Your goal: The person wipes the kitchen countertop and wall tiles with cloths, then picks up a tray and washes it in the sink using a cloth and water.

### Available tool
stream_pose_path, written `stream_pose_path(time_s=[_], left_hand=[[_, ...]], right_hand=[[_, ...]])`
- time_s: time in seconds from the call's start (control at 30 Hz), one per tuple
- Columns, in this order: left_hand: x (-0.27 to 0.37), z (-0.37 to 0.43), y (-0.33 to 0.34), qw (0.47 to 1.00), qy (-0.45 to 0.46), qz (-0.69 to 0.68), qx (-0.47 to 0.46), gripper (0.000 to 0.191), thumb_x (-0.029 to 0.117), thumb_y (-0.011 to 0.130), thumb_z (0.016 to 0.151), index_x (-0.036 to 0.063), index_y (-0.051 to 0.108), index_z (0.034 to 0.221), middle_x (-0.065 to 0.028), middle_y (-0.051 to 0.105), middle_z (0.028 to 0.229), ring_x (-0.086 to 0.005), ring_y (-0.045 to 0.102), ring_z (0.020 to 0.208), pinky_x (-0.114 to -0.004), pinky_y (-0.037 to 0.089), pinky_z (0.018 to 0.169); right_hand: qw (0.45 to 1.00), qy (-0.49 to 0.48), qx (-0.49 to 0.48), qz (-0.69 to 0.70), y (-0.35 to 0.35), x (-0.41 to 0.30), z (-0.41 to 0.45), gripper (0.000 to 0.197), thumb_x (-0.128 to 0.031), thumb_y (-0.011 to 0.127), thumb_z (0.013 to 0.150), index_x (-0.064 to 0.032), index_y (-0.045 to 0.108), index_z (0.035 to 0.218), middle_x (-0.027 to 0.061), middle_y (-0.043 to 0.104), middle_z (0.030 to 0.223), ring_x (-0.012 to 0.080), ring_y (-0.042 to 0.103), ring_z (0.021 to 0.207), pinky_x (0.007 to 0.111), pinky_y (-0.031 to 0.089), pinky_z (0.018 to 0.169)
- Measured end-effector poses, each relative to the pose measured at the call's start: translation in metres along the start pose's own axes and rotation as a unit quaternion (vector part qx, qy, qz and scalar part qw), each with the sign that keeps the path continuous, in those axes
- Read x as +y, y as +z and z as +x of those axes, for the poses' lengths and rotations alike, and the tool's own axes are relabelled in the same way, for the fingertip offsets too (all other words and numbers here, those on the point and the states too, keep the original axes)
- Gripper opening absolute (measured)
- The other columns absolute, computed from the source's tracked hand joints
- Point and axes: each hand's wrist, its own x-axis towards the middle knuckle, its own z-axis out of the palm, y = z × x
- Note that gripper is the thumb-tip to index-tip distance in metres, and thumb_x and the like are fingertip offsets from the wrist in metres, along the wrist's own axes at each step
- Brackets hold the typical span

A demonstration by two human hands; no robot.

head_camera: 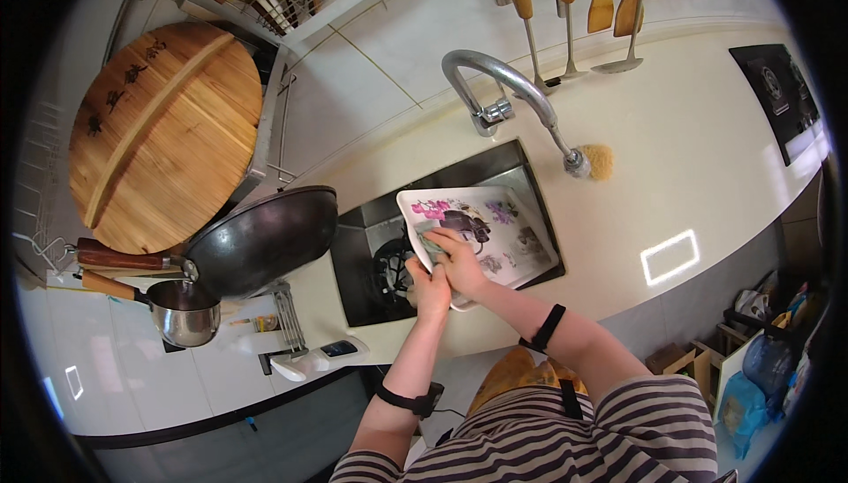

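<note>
A white rectangular tray (pixel 530 271) with printed flowers and a dark teapot picture is held tilted over the sink. My left hand (pixel 430 289) grips its left edge, thumb towards the inside; the fingers underneath are mostly hidden. Against the tray's inner face, near that same edge, my right hand (pixel 462 265) presses a greenish cloth (pixel 430 243). Much of the cloth is covered by the fingers. Both hands are close together and appear to touch.
The sink (pixel 354 264) has a dark drain fitting (pixel 392 271). A curved faucet (pixel 510 78) ends over the counter beside a tan scrubber (pixel 599 161). Left stand a wok (pixel 265 238), wooden lid (pixel 179 138) and saucepan (pixel 185 320). Ladles and wooden spatulas (pixel 600 2) hang at the back.
</note>
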Motion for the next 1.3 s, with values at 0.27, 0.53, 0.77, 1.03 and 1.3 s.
stream_pose_path(time_s=[0.27, 0.53, 0.77, 1.03, 1.3], left_hand=[[-0.011, -0.031, 0.013, 0.989, 0.101, 0.110, -0.009, 0.046, 0.000, 0.032, 0.071, 0.0013, 0.019, 0.116, -0.0213, 0.042, 0.102, -0.0303, 0.043, 0.095, -0.032, 0.033, 0.080], [-0.018, -0.035, 0.016, 0.993, 0.113, 0.022, -0.003, 0.038, 0.005, 0.034, 0.079, -0.0007, 0.022, 0.115, -0.0157, 0.043, 0.104, -0.0222, 0.042, 0.095, -0.029, 0.031, 0.082], [-0.022, -0.033, 0.013, 0.998, 0.052, -0.038, -0.014, 0.036, 0.013, 0.032, 0.083, -0.0024, 0.025, 0.114, -0.0145, 0.041, 0.105, -0.0205, 0.041, 0.094, -0.029, 0.032, 0.080], [-0.011, -0.035, 0.018, 0.995, 0.048, -0.083, 0.006, 0.038, 0.012, 0.032, 0.083, -0.0011, 0.022, 0.117, -0.0139, 0.039, 0.108, -0.0196, 0.040, 0.096, -0.029, 0.031, 0.082], [-0.010, -0.036, 0.025, 0.991, 0.007, -0.134, -0.026, 0.041, 0.015, 0.031, 0.084, 0.0023, 0.016, 0.121, -0.0130, 0.032, 0.116, -0.0198, 0.036, 0.102, -0.030, 0.030, 0.085]], right_hand=[[0.992, -0.111, -0.040, -0.037, -0.002, 0.046, 0.054, 0.037, 0.004, 0.040, 0.068, -0.0051, 0.045, 0.104, 0.0137, 0.040, 0.112, 0.0260, 0.036, 0.106, 0.030, 0.030, 0.087], [0.971, 0.176, -0.034, -0.156, -0.032, 0.037, 0.014, 0.040, 0.001, 0.039, 0.070, -0.0025, 0.038, 0.109, 0.0176, 0.036, 0.113, 0.0305, 0.034, 0.106, 0.033, 0.029, 0.088], [0.991, 0.047, -0.102, -0.076, -0.041, 0.005, -0.057, 0.041, 0.003, 0.042, 0.068, -0.0007, 0.035, 0.108, 0.0221, 0.038, 0.108, 0.0337, 0.038, 0.100, 0.035, 0.032, 0.084], [0.959, 0.256, -0.056, -0.104, -0.040, 0.024, -0.029, 0.040, -0.004, 0.039, 0.071, 0.0037, 0.028, 0.109, 0.0239, 0.031, 0.110, 0.0402, 0.028, 0.104, 0.037, 0.029, 0.086], [0.974, 0.151, -0.089, -0.146, -0.053, 0.036, -0.056, 0.048, -0.003, 0.040, 0.070, 0.0013, 0.023, 0.114, 0.0262, 0.032, 0.111, 0.0393, 0.035, 0.099, 0.038, 0.032, 0.082]])
